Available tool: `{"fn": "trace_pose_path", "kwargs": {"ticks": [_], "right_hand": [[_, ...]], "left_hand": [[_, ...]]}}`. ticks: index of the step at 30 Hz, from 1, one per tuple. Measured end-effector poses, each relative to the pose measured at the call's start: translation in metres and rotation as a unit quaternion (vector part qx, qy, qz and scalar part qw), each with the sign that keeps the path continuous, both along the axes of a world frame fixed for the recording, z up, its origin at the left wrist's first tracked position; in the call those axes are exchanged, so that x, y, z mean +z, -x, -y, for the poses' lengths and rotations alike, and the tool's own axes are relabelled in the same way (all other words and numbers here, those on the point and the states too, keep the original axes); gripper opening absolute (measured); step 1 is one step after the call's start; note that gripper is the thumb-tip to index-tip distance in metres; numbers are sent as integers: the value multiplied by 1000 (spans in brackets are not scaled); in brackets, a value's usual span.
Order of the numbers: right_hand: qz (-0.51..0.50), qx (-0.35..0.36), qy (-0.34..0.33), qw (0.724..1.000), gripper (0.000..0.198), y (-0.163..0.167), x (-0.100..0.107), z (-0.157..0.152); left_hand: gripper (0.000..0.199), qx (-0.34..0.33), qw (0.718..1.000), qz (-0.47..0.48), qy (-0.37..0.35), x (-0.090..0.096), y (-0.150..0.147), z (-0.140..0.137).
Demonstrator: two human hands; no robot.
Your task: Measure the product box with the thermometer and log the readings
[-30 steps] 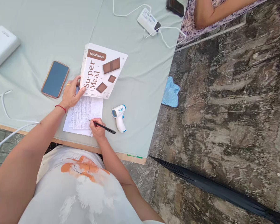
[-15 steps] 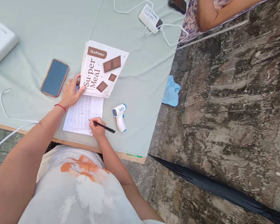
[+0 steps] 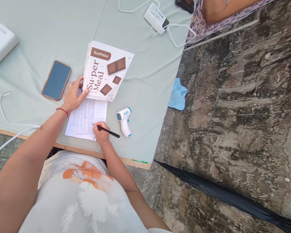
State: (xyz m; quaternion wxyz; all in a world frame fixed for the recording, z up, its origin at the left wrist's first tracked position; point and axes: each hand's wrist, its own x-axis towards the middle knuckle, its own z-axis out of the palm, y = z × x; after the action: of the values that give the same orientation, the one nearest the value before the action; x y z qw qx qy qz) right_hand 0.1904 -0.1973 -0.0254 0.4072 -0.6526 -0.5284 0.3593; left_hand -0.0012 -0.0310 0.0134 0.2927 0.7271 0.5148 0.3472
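Note:
My left hand [image 3: 74, 94] grips the lower left corner of a white box [image 3: 108, 72] printed "NutriMotion Su-per Meal", thumb on its front and the other fingers partly hidden behind its side. Below the box lie sheets of paper [image 3: 84, 118] covered in rows of small writing; their upper part is hidden by the box. A black pen [image 3: 108, 131] is pinched in my right hand [image 3: 101, 132], its tip touching or just above the paper. Right of the papers lies a white and blue infrared thermometer [image 3: 124, 121].
On the cloth-covered table [image 3: 140, 129] lie a phone [image 3: 56, 80], a white power bank [image 3: 2, 43] and a smaller white device [image 3: 156, 18] with a cable. A dark phone [image 3: 185, 5] is by another person's arm [image 3: 223, 11]. A white cable [image 3: 1, 145] hangs near my left arm.
Both hands, the box and the pen stay almost in place. At the upper right, the other person's arm has shifted slightly upward.

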Motion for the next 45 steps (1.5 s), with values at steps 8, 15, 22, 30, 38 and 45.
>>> {"fn": "trace_pose_path", "kwargs": {"ticks": [8, 15, 22, 30, 38, 45], "right_hand": [[0, -9, -15, 1000, 24, 0, -1, 1], [-36, -31, -10, 999, 25, -2, -4, 2], [-31, -35, -20, 999, 23, -2, -5, 3], [-20, -27, -13, 999, 24, -1, -2, 2], [-8, -40, -16, 999, 25, 0, 3, 0], [-7, -34, -28, 999, 24, 0, 7, -1]], "left_hand": [[91, 5, 1000, 13, -9, -6, 0, -2], [94, 0, 1000, 18, 5, -4, 0, -1], [92, 3, 1000, 14, -7, -3, 0, -1], [89, -4, 999, 28, -18, -6, 1, -2], [89, -9, 999, 39, -2, -10, 1, -4], [86, -8, 999, 37, -13, -7, 1, -3]]}}
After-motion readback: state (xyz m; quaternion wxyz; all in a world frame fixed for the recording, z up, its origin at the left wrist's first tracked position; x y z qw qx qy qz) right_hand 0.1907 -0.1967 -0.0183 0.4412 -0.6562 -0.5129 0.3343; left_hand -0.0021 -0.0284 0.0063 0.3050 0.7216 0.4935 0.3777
